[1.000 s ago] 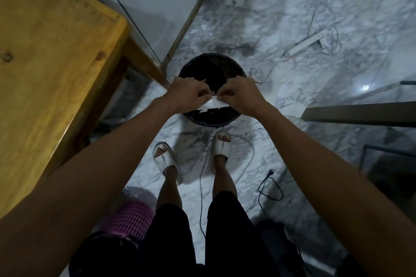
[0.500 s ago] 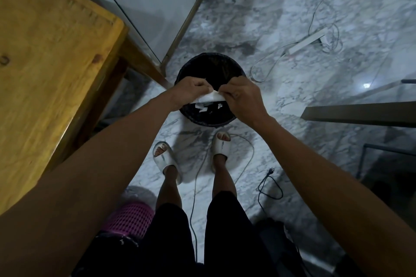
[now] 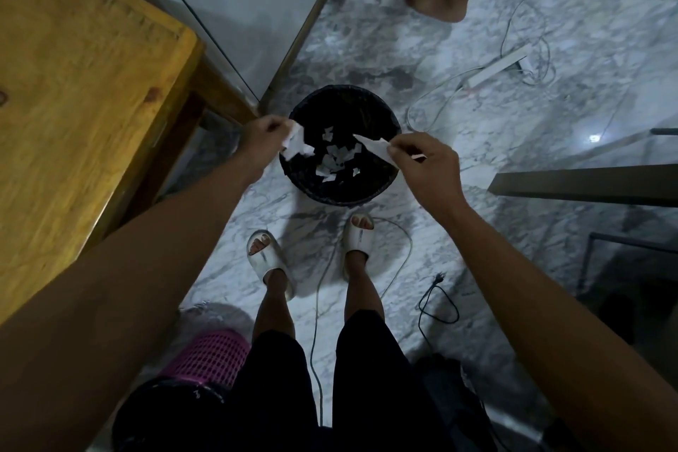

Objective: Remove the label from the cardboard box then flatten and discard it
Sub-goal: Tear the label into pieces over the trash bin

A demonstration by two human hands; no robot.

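The white paper label is in two torn pieces — a crumpled piece (image 3: 296,143) pinched in the left hand (image 3: 262,134) and a flat pointed strip (image 3: 374,147) pinched in the right hand (image 3: 427,161), both held over the round black wastebasket (image 3: 339,191). Small white scraps (image 3: 335,158) lie inside it. The basket stands on the grey marble floor (image 3: 477,213), just ahead of the person's white slippers (image 3: 357,238) — a yellow wooden surface (image 3: 80,103) is at left and a pink mesh basket (image 3: 205,356) sits near the feet.
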